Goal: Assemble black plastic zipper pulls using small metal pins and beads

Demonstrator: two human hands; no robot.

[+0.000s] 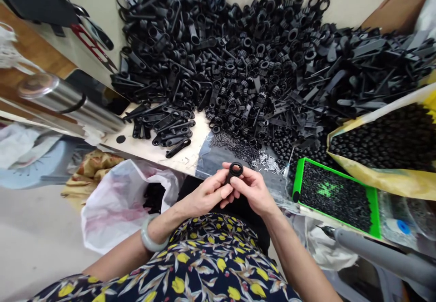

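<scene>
Both of my hands meet in front of my lap, below the table's front edge. My left hand (206, 195) and my right hand (254, 190) pinch a small black plastic ring part (235, 170) between their fingertips, the ring's hole facing up. A pale green bangle (150, 236) sits on my left wrist. Just beyond the hands lie tiny metal pins (269, 162) and small black bits on a plastic sheet.
A huge heap of black plastic ring-and-strap parts (259, 61) covers the table. A green tray (374, 206) of tiny black pieces and a yellow bag (384, 175) of black beads sit right. A steel flask (68, 100) lies left. A white plastic bag (116, 206) hangs lower left; a grey tool (374, 252) lies lower right.
</scene>
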